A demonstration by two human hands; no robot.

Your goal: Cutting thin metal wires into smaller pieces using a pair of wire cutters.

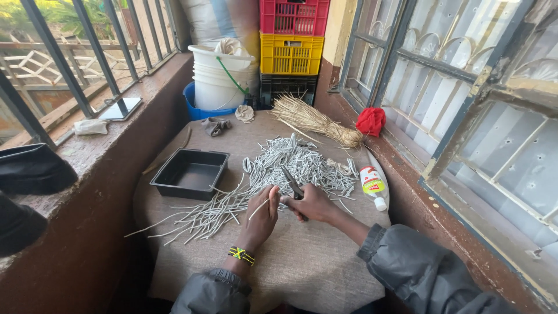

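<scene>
My left hand (261,216) pinches one thin white paper stick (260,209) above the cloth-covered table (302,261). A beaded band sits on that wrist. My right hand (314,203) grips dark scissors (292,182), blades pointing up and away, right next to the stick. A heap of short white sticks (293,164) lies just beyond both hands. Longer white sticks (200,215) fan out to the left of my left hand.
An empty black tray (190,172) sits left of the heap. A glue bottle (372,186) lies at the table's right edge, a straw broom (314,121) and red cloth (371,121) behind. White bucket (220,75), blue basin and stacked crates (292,43) stand beyond. A phone (120,108) rests on the left ledge.
</scene>
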